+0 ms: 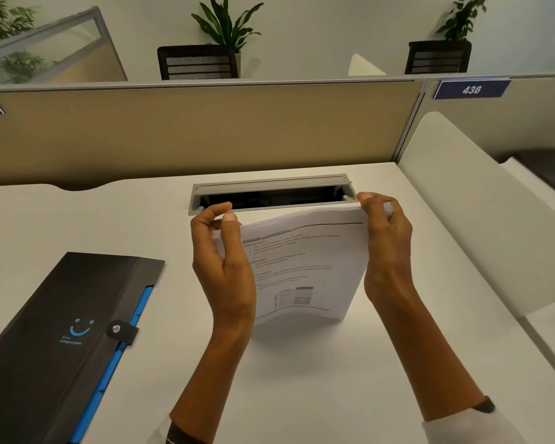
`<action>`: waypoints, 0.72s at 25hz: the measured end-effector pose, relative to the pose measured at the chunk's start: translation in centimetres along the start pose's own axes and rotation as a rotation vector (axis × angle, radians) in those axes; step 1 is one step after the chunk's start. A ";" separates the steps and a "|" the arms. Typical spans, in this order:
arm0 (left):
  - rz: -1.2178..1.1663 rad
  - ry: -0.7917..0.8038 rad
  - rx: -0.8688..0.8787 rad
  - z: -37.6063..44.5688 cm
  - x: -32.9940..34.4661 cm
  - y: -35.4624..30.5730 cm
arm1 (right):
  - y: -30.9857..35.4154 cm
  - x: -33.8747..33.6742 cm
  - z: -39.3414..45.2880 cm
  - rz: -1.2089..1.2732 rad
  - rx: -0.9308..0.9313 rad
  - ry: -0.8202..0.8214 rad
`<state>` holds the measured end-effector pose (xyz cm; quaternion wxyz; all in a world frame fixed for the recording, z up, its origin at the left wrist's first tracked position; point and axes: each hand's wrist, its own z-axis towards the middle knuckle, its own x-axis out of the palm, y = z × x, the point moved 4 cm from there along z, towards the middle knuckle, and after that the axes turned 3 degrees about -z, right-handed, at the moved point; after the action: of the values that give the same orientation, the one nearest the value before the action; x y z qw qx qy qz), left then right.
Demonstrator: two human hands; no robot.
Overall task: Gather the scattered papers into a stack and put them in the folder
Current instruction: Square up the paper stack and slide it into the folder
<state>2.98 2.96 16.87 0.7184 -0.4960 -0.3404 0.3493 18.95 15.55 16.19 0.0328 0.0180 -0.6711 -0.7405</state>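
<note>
A stack of white printed papers stands on its lower edge on the white desk, bowed slightly toward me. My left hand grips the stack's left side near the top corner. My right hand grips its right side, thumb over the top edge. A black folder with blue inner dividers, a smiley logo and a snap strap lies shut flat on the desk to the left, apart from both hands.
A grey cable hatch stands open in the desk just behind the papers. A tan partition closes off the back. A white side panel rises on the right.
</note>
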 end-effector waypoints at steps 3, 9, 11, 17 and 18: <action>-0.052 0.122 0.000 -0.2 -0.5 0.6 | -0.2 -0.1 0.2 -0.002 -0.025 0.009; -0.049 0.257 -0.245 -0.6 -1.6 4.1 | -3.0 -1.8 0.9 0.029 -0.118 0.346; -0.056 0.268 -0.274 -0.4 -1.6 4.5 | -6.6 -3.2 1.0 0.062 -0.020 0.522; -0.065 0.302 -0.278 0.1 -1.5 4.8 | -15.2 -4.6 -0.3 -0.157 0.122 0.518; -0.037 0.320 -0.276 0.3 -1.8 4.8 | -15.4 -4.3 -0.2 -0.136 0.130 0.496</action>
<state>0.97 2.83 12.08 0.6948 -0.6327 -0.2755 0.2028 22.86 17.14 0.73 0.1452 0.2460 -0.6859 -0.6693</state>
